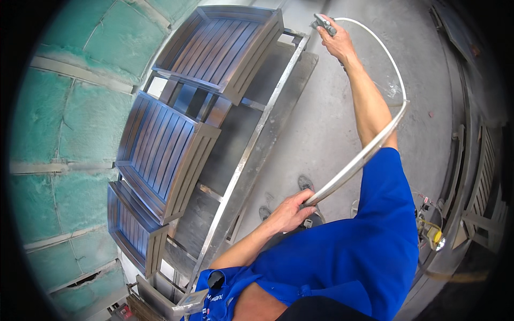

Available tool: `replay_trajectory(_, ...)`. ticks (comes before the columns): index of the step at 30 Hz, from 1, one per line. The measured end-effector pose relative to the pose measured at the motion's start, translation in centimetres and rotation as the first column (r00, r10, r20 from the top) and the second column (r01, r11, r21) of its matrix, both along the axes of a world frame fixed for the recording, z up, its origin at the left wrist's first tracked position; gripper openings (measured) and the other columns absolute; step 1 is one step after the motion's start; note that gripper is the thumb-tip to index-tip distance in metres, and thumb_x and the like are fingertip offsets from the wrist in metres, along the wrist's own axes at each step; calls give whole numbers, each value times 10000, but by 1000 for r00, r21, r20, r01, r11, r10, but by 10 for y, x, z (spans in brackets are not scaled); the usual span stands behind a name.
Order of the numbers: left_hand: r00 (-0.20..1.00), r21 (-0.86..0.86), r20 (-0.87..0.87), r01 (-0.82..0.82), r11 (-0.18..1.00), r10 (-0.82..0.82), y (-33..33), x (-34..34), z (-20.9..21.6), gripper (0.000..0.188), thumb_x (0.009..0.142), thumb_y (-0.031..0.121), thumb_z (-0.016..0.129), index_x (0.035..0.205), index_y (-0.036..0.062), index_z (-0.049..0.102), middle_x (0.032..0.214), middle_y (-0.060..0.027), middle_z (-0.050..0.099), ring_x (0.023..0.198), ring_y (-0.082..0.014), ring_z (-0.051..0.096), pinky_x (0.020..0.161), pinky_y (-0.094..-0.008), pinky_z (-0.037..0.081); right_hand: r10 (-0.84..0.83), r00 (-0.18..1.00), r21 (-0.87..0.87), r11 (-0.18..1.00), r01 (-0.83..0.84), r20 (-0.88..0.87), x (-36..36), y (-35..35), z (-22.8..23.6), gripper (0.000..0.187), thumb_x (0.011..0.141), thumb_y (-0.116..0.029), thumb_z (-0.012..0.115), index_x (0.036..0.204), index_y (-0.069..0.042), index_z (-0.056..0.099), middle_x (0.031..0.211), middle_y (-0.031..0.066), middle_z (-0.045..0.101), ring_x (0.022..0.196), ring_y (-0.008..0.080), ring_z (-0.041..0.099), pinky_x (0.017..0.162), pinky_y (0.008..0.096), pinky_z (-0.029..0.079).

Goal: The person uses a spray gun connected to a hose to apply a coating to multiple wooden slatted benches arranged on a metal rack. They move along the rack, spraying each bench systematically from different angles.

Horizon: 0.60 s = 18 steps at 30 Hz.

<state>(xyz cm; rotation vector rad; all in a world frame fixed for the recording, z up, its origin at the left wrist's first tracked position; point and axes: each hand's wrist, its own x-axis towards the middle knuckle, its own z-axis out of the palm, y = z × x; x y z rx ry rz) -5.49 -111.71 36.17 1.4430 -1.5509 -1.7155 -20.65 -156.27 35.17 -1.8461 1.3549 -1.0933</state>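
Observation:
My right hand (338, 45) is stretched out far ahead and closed around a small spray gun (324, 25). A white hose (393, 59) runs from the gun, loops past my right forearm and comes back to my left hand (290, 213). That hand is closed around the hose near my body. To the left of the gun stands a brown slatted wooden piece (214, 51) with raised sides. A second slatted piece (160, 147) and a third slatted piece (134, 224) follow nearer to me. None of them is touched by my hands.
The slatted pieces rest on a metal rack (257, 134) on my left. Green filter panels (88, 123) cover the wall behind it. More slatted parts (482, 171) lean on the right, by equipment with a yellow part (436, 235). My shoes (305, 183) stand on the grey floor (289, 155).

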Motion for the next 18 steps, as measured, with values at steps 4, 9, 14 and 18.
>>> replay_trajectory(4, 993, -14, -10, 115, 993, -115, -15, -26, -15, 209, 1000, 183, 667, 1179, 92, 610, 1094, -105, 680, 1038, -303, 655, 880, -426, 506, 376, 926, 82, 922, -378, 40, -15, 51, -10, 508, 984, -334, 700, 1471, -229, 602, 1421, 136, 657, 1342, 244, 598, 1096, 379, 476)
replay_trajectory(9, 965, 137, -120, 248, 959, -233, -17, -35, -23, 226, 992, 166, 669, 1192, 76, 615, 1141, -120, 650, 1091, -311, 637, 905, -436, 497, 615, 745, 448, 607, -656, 258, -14, 132, -42, 495, 992, -305, 698, 1468, -208, 606, 1471, 102, 623, 1375, 260, 572, 1156, 403, 441)
replay_trajectory(14, 980, 17, -68, 186, 982, -185, -9, -34, -24, 257, 994, 168, 670, 1229, 82, 607, 1175, -122, 652, 1150, -308, 621, 963, -422, 481, 341, 940, -79, 936, -342, -30, 1, 57, -73, 490, 989, -285, 689, 1467, -219, 602, 1382, 162, 672, 1317, 310, 622, 1099, 406, 494)
replay_trajectory(18, 997, 115, -76, -19, 993, 27, 5, -35, -17, 293, 1007, 169, 665, 1279, 101, 580, 1201, -97, 666, 1173, -276, 631, 986, -417, 485, 21, 999, 103, 995, -17, -40, -6, -32, -61, 494, 978, -358, 680, 1457, -256, 609, 1299, 191, 710, 1247, 338, 666, 1045, 397, 519)
